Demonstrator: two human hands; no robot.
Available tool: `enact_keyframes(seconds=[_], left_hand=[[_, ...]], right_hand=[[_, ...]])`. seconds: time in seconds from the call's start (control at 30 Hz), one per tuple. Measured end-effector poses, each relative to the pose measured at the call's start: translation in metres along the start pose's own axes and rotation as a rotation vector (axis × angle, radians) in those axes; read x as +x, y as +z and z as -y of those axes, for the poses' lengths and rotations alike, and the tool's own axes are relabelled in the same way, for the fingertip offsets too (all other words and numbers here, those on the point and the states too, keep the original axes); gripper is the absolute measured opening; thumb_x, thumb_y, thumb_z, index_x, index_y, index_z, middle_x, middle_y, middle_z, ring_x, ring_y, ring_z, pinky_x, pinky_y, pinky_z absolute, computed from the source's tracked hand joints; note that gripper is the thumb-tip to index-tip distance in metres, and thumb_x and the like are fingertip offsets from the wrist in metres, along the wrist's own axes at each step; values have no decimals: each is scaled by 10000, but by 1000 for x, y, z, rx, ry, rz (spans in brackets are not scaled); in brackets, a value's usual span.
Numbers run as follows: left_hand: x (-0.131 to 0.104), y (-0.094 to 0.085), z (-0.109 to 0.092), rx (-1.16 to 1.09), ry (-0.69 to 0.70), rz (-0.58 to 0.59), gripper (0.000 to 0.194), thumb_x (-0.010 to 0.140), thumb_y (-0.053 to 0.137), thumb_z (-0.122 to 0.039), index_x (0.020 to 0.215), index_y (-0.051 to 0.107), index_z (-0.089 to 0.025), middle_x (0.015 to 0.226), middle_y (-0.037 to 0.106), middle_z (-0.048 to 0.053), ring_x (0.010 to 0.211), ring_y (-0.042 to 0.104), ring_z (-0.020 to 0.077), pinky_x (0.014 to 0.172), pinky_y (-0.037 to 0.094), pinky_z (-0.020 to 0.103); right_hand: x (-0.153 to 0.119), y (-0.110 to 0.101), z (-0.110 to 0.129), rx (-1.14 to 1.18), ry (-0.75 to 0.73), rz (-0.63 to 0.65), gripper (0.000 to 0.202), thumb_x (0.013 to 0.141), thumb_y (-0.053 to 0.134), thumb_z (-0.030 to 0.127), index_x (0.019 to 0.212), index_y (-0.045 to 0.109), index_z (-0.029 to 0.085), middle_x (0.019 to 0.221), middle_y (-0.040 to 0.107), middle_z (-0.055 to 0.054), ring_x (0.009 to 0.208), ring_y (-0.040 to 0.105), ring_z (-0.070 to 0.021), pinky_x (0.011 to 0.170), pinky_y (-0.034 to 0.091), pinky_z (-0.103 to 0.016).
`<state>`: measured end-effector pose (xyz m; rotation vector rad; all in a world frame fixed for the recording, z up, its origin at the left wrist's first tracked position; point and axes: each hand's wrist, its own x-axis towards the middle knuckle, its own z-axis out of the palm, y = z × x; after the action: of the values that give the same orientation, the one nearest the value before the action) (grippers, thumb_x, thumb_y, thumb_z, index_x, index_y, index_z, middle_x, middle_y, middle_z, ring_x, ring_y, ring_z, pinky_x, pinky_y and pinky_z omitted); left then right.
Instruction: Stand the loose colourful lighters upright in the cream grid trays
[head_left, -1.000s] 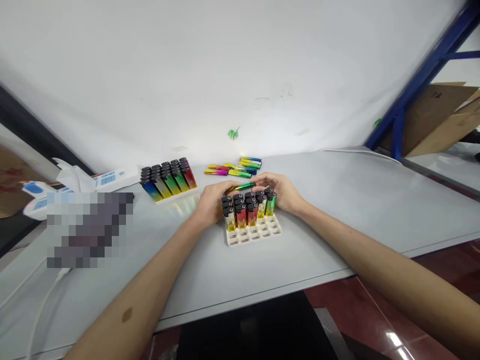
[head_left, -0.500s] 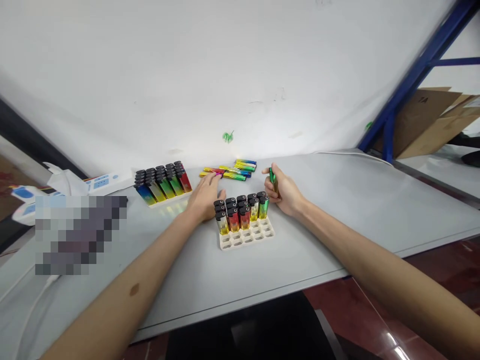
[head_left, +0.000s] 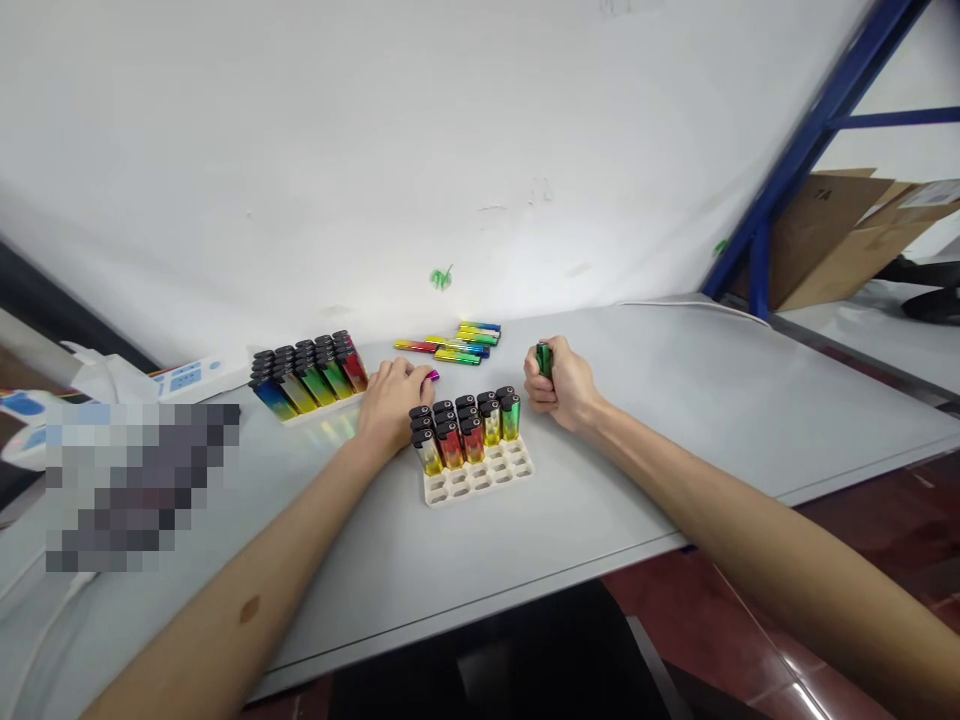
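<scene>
My left hand (head_left: 391, 405) is closed around a purple metallic sleeve (head_left: 430, 376); only the sleeve's end shows beyond the fingers. In my right hand (head_left: 559, 385), the fingers are wrapped round a green lighter (head_left: 544, 360). Between my forearms stands a white tray (head_left: 480, 485) with several black-topped lighters upright in its back rows and bare holes in front. Beyond my hands, several shiny coloured sleeves (head_left: 457, 356) lie loosely on the table. A second tray (head_left: 326, 411) at the left is packed with coloured lighters (head_left: 311, 380).
A power strip (head_left: 199, 374) and a pixelated object (head_left: 142, 490) lie at the left, with white cables. The wall (head_left: 480, 150) rises behind the grey table (head_left: 585, 520). Blue metal framing (head_left: 760, 260) and cardboard boxes (head_left: 840, 230) stand at the right.
My left hand has drawn back from the loose sleeves with the purple one. My right fingers have closed further around the green lighter. The whole view has shifted slightly.
</scene>
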<state>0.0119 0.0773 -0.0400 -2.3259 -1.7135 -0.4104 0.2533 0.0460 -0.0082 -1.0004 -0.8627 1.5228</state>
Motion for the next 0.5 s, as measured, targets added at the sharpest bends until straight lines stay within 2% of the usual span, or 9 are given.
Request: enact_keyframes(seconds=[0.23,0.5], left_hand=[[-14,-8,-3,0,-1,8,395,1007,374,-329,1231,687,-238,1084,643,112,1075,537,293,919,441,429],[-20,-19,-5,-95,-1,48,390,993,406,-359,1244,691,-271,1066,620,127,1077,520,319,916,446,451]], right_hand=[[-1,-3,-4,-60,14,49,506,938,387,541,557,428,210,409,228,80,373,131,-68,353,127,-201],[-5,-1,-1,-40,-38,51,259,887,401,377,680,455,232,420,221,94,381,105,-83,347,117,-192]])
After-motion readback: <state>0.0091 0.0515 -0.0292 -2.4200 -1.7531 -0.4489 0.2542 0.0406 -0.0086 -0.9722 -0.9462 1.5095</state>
